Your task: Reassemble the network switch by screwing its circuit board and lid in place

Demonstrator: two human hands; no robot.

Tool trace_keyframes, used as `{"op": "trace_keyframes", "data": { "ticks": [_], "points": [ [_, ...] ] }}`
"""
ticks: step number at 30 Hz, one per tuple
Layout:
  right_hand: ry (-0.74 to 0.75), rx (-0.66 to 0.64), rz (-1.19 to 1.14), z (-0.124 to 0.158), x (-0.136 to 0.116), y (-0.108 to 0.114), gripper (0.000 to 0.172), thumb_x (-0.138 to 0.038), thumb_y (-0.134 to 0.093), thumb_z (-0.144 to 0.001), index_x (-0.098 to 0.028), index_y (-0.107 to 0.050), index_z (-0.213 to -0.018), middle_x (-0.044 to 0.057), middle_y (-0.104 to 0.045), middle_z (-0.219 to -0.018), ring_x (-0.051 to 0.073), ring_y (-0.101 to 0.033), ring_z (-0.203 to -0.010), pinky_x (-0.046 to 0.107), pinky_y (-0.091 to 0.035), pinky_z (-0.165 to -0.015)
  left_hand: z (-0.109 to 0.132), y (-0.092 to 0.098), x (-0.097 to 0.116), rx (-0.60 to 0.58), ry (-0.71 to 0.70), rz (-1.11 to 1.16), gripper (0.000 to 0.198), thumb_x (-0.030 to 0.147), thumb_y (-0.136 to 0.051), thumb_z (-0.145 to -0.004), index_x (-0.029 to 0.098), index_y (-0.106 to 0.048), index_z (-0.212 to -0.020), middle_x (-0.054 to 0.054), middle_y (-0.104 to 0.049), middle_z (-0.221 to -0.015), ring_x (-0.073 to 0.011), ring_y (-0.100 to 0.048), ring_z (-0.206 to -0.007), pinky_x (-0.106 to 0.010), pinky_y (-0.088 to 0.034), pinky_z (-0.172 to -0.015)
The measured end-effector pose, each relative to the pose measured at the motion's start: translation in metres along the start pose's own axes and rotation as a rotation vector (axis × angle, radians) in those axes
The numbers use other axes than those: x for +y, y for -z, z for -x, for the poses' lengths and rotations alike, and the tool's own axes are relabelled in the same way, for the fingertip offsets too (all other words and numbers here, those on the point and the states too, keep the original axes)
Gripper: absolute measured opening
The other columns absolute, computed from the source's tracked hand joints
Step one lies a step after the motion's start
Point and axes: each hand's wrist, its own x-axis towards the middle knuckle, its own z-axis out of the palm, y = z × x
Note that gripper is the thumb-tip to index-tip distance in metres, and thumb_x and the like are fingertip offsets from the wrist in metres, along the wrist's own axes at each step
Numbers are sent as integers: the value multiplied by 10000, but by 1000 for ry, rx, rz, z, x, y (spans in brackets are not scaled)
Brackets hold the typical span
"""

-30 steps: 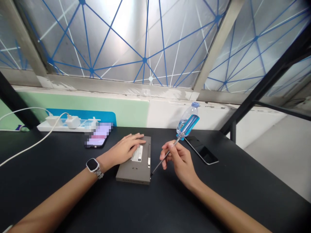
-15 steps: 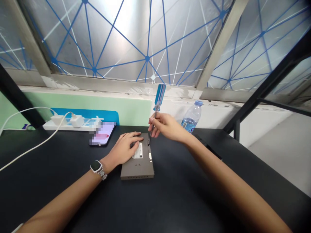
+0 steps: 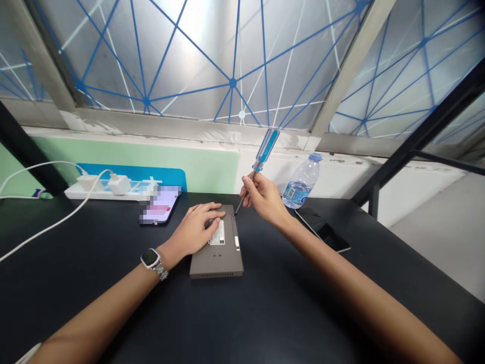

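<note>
A flat grey-brown metal box (image 3: 216, 264) with a white label and small slots lies on the black table. My left hand (image 3: 199, 227) rests on its upper left part with fingers stretched out, covering some of the label. In my right hand (image 3: 262, 194), a screwdriver (image 3: 267, 146) is pinched by its metal shaft, its blue and clear handle pointing up and leaning right. The screwdriver's tip meets the box's right edge near the far corner; whether it sits inside a gap there is too small to tell.
Behind my right hand stands a water bottle (image 3: 301, 183), with a dark tablet-like device (image 3: 329, 231) lying in front of it. At the back left are a phone (image 3: 166, 205) and a white power strip (image 3: 78, 192) with chargers and cables. A wall and window border the table (image 3: 284, 298).
The screwdriver's handle has tilted over to the right, and its tip has shifted slightly up along the box's right edge. My right hand has moved a little right; my left hand stays on the box.
</note>
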Motion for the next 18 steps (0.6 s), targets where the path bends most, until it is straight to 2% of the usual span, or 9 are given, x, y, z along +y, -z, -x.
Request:
{"op": "trace_keyframes", "data": {
  "ticks": [12, 15, 18],
  "points": [
    [2, -22, -14, 0, 5, -5, 374, -558, -524, -939, -199, -548, -839, -19, -622, -675, 108, -614, -492, 225, -508, -488, 0, 0, -1, -7, 1, 2, 338, 300, -452, -983, 273, -681, -1230, -53, -599, -1407, -268, -508, -1326, -563, -355, -1105],
    [-32, -43, -130, 0, 7, -6, 342, -523, -646, -871, -199, -540, -850, -8, -658, -707, 119, -629, -494, 236, -516, -477, 0, 0, -1, -18, 13, -2, 339, 300, -452, -984, 272, -679, -1235, -49, -593, -1416, -264, -497, -1337, -554, -344, -1115],
    [-115, -29, -294, -1, 8, -8, 392, -483, -784, -749, -189, -528, -787, 15, -692, -697, 134, -645, -497, 244, -526, -469, 0, 0, -1, -19, 17, -4, 339, 305, -451, -987, 280, -677, -1238, -41, -587, -1423, -261, -489, -1344, -544, -338, -1122]
  ]
}}
